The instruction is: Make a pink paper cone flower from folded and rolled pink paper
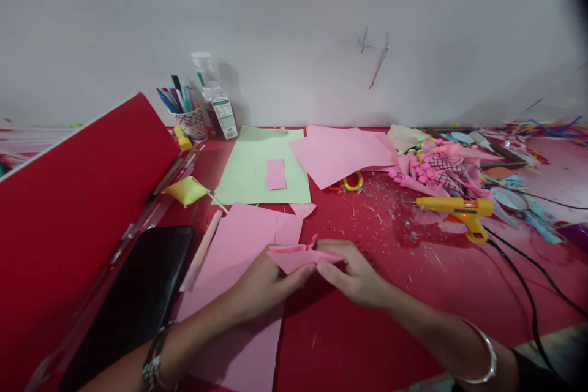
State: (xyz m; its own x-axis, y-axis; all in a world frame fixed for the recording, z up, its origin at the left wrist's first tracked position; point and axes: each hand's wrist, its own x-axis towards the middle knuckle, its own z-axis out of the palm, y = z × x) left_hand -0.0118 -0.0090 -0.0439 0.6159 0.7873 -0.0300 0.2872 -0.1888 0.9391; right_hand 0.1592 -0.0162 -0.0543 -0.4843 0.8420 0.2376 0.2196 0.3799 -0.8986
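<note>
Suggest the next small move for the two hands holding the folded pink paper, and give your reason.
I'd probably pinch the layers together along the top edge: the folded pink paper is already held between the left hand and right hand, with both thumbs on its near side, yet its upper layers stand apart.

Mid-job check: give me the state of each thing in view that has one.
Left hand: closed on the folded pink paper
Right hand: closed on it too
Folded pink paper: folded, held up
Yellow glue gun: lying down, small light glowing
Black phone-like slab: flat, face dark
Pen cup: upright, filled
Pale green sheet: flat, partly covered
</note>
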